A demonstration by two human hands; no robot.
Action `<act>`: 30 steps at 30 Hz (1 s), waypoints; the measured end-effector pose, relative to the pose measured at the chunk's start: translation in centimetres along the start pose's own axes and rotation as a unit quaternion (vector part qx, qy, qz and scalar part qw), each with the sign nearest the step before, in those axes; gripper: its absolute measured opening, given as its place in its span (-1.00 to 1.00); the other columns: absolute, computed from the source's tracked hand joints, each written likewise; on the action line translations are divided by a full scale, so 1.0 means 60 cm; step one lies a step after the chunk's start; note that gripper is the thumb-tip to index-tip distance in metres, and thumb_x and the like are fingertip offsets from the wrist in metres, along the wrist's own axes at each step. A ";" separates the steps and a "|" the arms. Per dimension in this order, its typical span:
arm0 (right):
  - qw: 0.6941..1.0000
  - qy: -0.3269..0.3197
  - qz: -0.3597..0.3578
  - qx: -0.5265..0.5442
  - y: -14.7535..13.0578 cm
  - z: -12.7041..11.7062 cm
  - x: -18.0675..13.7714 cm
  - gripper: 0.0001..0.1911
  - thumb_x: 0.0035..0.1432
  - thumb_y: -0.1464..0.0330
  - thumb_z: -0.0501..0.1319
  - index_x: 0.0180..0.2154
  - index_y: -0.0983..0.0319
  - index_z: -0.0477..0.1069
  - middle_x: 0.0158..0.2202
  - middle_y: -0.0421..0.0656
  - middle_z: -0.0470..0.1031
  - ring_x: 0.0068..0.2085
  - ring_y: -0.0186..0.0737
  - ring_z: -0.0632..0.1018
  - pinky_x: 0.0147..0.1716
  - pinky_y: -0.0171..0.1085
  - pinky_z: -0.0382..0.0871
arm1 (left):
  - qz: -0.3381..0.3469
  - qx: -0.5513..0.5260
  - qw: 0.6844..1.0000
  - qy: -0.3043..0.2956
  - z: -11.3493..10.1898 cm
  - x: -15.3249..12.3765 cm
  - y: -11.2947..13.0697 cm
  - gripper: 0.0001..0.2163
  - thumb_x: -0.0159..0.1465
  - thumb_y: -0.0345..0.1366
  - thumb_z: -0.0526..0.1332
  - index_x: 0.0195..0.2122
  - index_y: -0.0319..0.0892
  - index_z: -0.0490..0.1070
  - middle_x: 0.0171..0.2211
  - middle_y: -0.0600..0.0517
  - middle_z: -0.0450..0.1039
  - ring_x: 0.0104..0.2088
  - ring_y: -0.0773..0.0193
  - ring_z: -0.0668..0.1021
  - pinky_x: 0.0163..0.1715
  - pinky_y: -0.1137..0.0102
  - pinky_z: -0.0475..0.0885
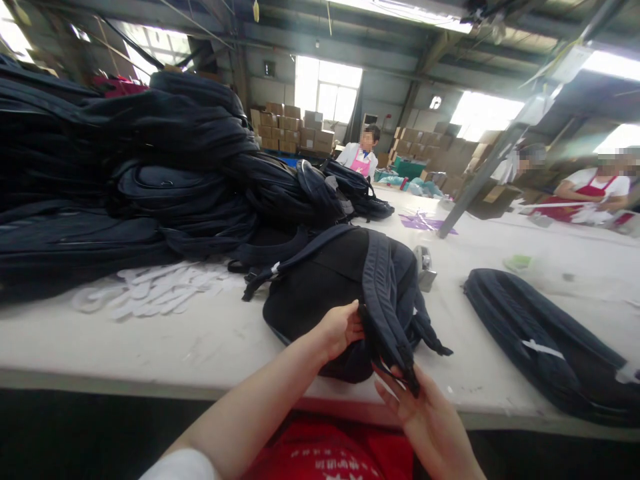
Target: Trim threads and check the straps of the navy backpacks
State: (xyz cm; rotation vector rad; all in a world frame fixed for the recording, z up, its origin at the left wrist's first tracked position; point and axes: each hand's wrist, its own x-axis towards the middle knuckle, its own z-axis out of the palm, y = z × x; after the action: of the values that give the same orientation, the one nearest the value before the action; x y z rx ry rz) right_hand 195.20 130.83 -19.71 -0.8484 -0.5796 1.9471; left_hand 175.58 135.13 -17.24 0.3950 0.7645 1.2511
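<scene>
A dark navy backpack (320,280) lies on the white table in front of me, its black padded back and shoulder straps facing up. My left hand (344,328) has its fingers curled round the edge of one shoulder strap (383,287). Lower down, my right hand (417,400) grips the buckle end of that same strap, thumb on top and fingers beneath. The second strap runs off toward the upper left, with its webbing end resting on the table.
Stacked navy backpacks (175,153) fill the left side. White strips (165,287) lie before them. Another backpack (540,340) with white bands rests at right. A grey pole (475,180) rises from the table (150,353). Several people and cardboard boxes (293,127) are farther back.
</scene>
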 end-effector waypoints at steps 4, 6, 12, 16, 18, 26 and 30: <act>0.998 -0.012 0.061 -0.032 0.022 -0.003 0.009 -0.69 -0.05 0.22 0.44 -0.29 0.28 0.57 -0.24 -0.06 0.61 -0.04 0.09 0.56 -0.22 -0.14 0.51 | -0.001 0.003 1.000 0.009 0.009 0.009 0.011 -0.61 0.39 -0.20 -0.06 -0.33 -0.32 0.49 -0.35 -0.13 0.55 -0.39 0.25 0.55 -0.29 0.37 0.40; 0.996 -0.009 0.066 -0.058 0.039 -0.002 0.018 -0.65 -0.06 0.21 0.44 -0.27 0.32 0.57 -0.19 -0.02 0.60 -0.09 0.04 0.58 -0.29 -0.19 0.51 | -0.012 -0.006 1.000 -0.025 0.009 0.009 0.014 -0.52 0.39 -0.09 -0.09 -0.27 -0.35 0.51 -0.29 -0.19 0.57 -0.31 0.17 0.58 -0.25 0.32 0.44; 0.989 -0.028 0.043 -0.141 0.069 0.006 0.030 -0.63 -0.02 0.16 0.41 -0.30 0.34 0.57 -0.23 0.00 0.60 -0.16 -0.09 0.56 -0.36 -0.27 0.48 | 0.012 0.050 0.999 0.008 -0.005 0.018 0.000 -0.68 0.34 -0.26 0.08 -0.28 -0.45 0.50 -0.24 -0.31 0.57 -0.23 0.10 0.61 -0.23 0.30 0.51; 0.983 -0.041 0.008 -0.181 0.071 0.014 0.025 -0.54 0.00 0.07 0.37 -0.24 0.34 0.56 -0.24 0.01 0.60 -0.22 -0.12 0.56 -0.37 -0.29 0.46 | -0.025 0.014 1.000 0.006 -0.014 0.019 0.010 -0.65 0.36 -0.30 0.01 -0.25 -0.49 0.50 -0.24 -0.29 0.57 -0.26 0.17 0.62 -0.20 0.35 0.52; 0.986 -0.054 0.004 -0.156 0.068 0.020 0.023 -0.52 0.05 0.04 0.32 -0.18 0.31 0.54 -0.23 0.00 0.60 -0.23 -0.12 0.58 -0.36 -0.28 0.46 | -0.052 -0.009 0.999 -0.003 -0.016 0.016 0.022 -0.63 0.38 -0.29 -0.02 -0.21 -0.50 0.49 -0.25 -0.27 0.58 -0.26 0.20 0.61 -0.19 0.37 0.51; 0.986 -0.044 0.034 -0.159 0.049 0.038 0.048 -0.45 0.07 -0.02 0.26 -0.17 0.35 0.47 -0.37 0.07 0.61 -0.45 -0.15 0.60 -0.59 -0.36 0.39 | -0.047 0.009 0.999 -0.006 -0.016 0.015 0.023 -0.63 0.37 -0.28 0.00 -0.16 -0.51 0.49 -0.15 -0.30 0.55 -0.16 0.15 0.59 -0.14 0.35 0.49; 0.979 -0.045 0.068 -0.187 0.049 0.045 0.060 -0.48 0.09 0.00 0.26 -0.25 0.38 0.47 -0.45 0.05 0.59 -0.53 -0.21 0.57 -0.69 -0.42 0.31 | -0.033 0.032 0.999 0.004 -0.017 0.015 0.015 -0.64 0.37 -0.25 0.02 -0.20 -0.47 0.49 -0.19 -0.29 0.56 -0.20 0.13 0.60 -0.15 0.31 0.50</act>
State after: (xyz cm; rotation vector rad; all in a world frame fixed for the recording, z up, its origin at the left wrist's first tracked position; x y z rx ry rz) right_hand 190.25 132.43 -21.13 -1.0585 -0.9855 2.0399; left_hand 174.36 136.09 -17.63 0.4148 0.8191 1.1693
